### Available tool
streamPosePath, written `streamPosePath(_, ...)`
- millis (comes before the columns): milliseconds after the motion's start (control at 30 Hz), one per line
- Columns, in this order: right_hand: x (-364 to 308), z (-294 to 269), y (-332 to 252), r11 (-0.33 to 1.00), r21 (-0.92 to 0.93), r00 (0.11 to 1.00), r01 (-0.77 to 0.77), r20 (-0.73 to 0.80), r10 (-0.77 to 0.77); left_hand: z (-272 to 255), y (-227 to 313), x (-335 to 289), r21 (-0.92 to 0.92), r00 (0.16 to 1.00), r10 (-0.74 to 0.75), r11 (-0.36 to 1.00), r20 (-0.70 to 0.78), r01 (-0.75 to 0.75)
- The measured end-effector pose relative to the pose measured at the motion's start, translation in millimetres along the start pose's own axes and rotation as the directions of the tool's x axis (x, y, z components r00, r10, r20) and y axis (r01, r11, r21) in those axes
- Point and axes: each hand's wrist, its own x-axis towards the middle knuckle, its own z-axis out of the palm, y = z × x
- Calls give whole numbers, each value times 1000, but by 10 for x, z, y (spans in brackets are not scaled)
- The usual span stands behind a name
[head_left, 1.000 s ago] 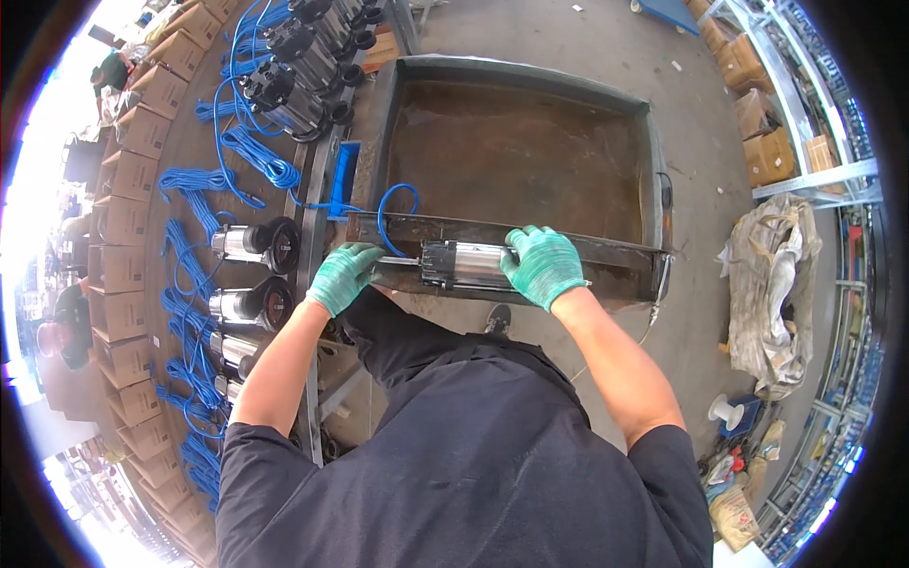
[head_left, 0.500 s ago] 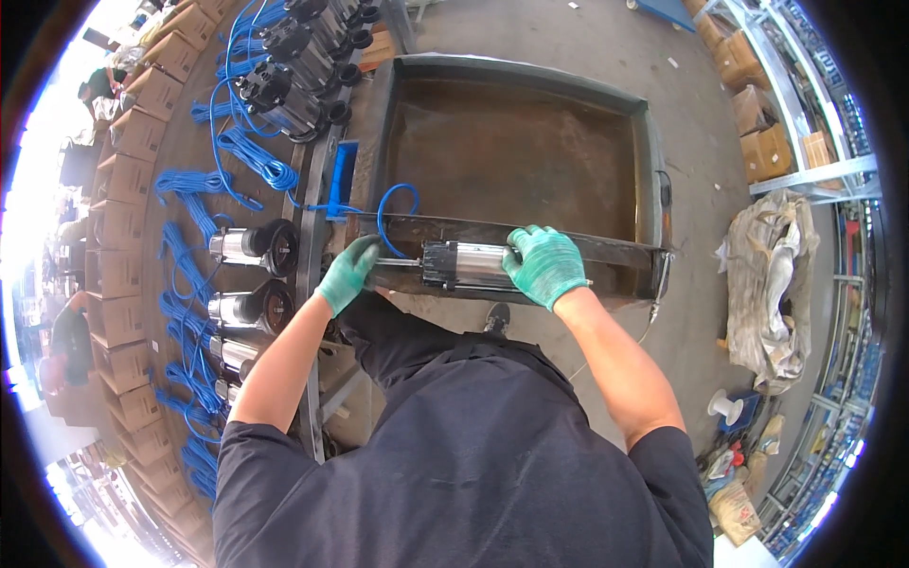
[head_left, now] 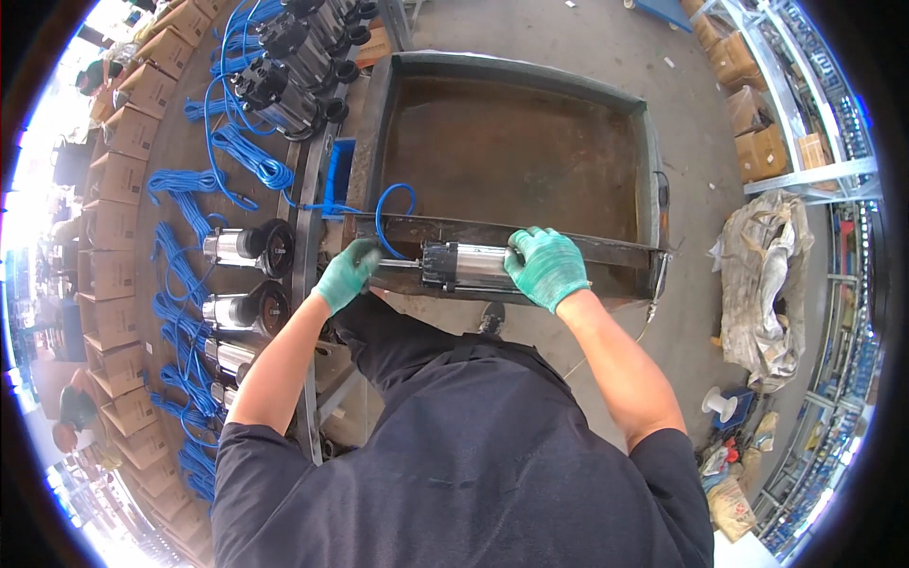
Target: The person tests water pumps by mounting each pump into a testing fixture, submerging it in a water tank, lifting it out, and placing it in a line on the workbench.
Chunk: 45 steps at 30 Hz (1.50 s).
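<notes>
While nr pump (head_left: 478,268), cable (head_left: 378,213) o/ beam (head_left: 492,230)

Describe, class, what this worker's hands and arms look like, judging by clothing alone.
The left hand and right hand wear matching green fabric gloves, slightly mottled, ending at the wrists. The forearms are bare up to short, dark T-shirt sleeves. No cables run along them.
</notes>
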Motion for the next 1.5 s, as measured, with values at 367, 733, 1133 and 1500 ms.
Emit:
streamPosePath(367, 2, -15, -12, 1000, 21, 1000, 12, -19, -12, -77, 48, 294, -281, 869, -463, 823, 174, 494)
streamPosePath(733, 6, -36, -31, 999, 36, 1000, -5, -26, 6, -39, -309, 125, 113, 997, 80, 990, -5, -79)
streamPosePath(1133, -2, -14, -14, 999, 40, 999, 9, -51, -7, 14, -230, -80, -411, 987, -158, 899, 20, 152)
streamPosePath(1500, -1, -12, -13, 999, 51, 998, 4, -58, -1, -231, -137, 332, -527, 851, -485, 786, -203, 323)
